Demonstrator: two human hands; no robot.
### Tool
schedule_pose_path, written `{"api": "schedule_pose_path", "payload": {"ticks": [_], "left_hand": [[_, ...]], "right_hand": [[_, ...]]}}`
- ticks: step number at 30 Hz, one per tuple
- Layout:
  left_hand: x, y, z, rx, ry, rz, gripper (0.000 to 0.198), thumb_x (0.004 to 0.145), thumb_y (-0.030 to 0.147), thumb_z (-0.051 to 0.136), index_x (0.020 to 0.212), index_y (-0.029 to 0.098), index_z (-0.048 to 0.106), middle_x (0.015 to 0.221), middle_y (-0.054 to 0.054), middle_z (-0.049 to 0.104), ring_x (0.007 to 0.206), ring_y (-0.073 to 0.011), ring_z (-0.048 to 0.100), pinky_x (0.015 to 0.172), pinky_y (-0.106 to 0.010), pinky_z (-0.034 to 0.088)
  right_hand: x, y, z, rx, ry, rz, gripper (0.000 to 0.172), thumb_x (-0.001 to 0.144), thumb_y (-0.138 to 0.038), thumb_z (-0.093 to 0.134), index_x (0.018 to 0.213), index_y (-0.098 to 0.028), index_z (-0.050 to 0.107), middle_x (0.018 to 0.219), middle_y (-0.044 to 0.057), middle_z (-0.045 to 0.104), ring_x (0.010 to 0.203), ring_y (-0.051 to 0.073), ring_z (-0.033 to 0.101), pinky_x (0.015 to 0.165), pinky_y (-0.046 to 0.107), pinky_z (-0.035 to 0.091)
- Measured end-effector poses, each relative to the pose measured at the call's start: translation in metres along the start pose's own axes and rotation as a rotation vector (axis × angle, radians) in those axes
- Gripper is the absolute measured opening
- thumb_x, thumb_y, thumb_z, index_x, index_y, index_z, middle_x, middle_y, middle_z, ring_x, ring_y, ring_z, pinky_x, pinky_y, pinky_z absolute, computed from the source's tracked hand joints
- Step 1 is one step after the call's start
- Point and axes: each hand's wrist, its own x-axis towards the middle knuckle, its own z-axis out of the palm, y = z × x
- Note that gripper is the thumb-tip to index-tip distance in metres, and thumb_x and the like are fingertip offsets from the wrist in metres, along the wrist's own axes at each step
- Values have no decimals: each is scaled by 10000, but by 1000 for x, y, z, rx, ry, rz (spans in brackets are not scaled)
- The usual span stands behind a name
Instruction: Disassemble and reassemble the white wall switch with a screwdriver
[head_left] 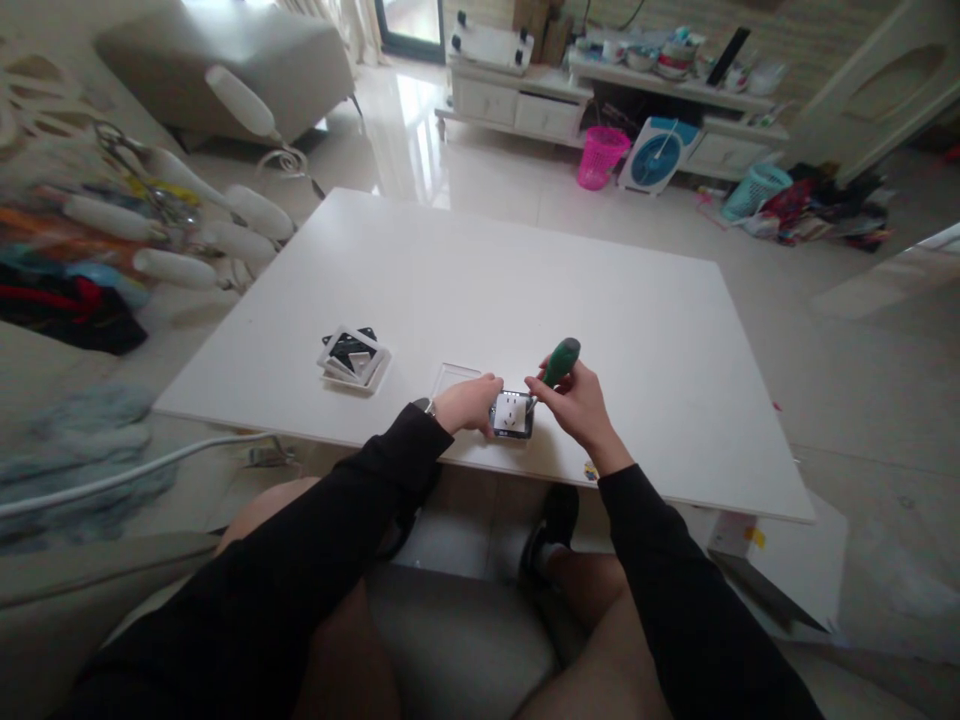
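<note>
My left hand [469, 403] is closed on the left side of a small wall socket [513, 414] that lies near the front edge of the white table [525, 290]. My right hand [576, 403] grips a green-handled screwdriver [560, 361], handle up and tilted right, its tip down at the socket's right edge. A clear square cover plate [453, 379] lies flat just behind my left hand. Further left on the table sits a small stack of socket parts [353, 356], white frames with dark centres.
A clothes rack with white pegs [187, 225] and coloured cloth stands left of the table. A white cable [127, 470] runs below the table's left front corner. A pink basket [601, 155], a fan [658, 156] and a low cabinet [525, 105] are far behind.
</note>
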Motion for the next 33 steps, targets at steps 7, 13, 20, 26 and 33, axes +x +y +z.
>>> {"api": "schedule_pose_path", "payload": {"ticks": [7, 13, 20, 26, 33], "left_hand": [[2, -1, 1, -3, 3, 1, 698, 636, 318, 944, 1196, 173, 553, 1315, -124, 617, 1128, -298, 675, 920, -336, 528], [2, -1, 2, -8, 8, -4, 729, 624, 312, 959, 1205, 167, 543, 1324, -130, 611, 1146, -302, 671, 910, -333, 531], [2, 0, 1, 0, 3, 2, 725, 632, 293, 954, 1214, 150, 547, 1320, -130, 613, 1129, -294, 674, 908, -322, 526], [1, 0, 0, -13, 17, -1, 742, 619, 291, 958, 1227, 150, 557, 1295, -127, 624, 1108, -294, 679, 903, -322, 525], [4, -2, 3, 3, 21, -2, 760, 611, 313, 965, 1226, 144, 552, 1276, -131, 628, 1080, -295, 690, 880, -323, 527]], "right_hand": [[0, -6, -5, 66, -78, -11, 352, 852, -462, 734, 1075, -191, 709, 890, 71, 757, 833, 242, 753, 641, 347, 605], [3, -9, -17, -107, -155, -123, 262, 849, -440, 765, 920, -189, 740, 914, 82, 796, 814, 242, 751, 655, 345, 568], [4, -9, -13, -99, -185, -141, 271, 805, -438, 822, 858, -194, 716, 840, 51, 780, 730, 208, 721, 622, 313, 537], [4, -8, -13, -169, -123, -125, 302, 792, -466, 830, 831, -204, 685, 794, 40, 752, 701, 198, 691, 624, 316, 536], [3, -11, -11, -235, -62, -134, 325, 793, -480, 820, 789, -202, 652, 716, 17, 697, 619, 163, 620, 579, 293, 495]]}}
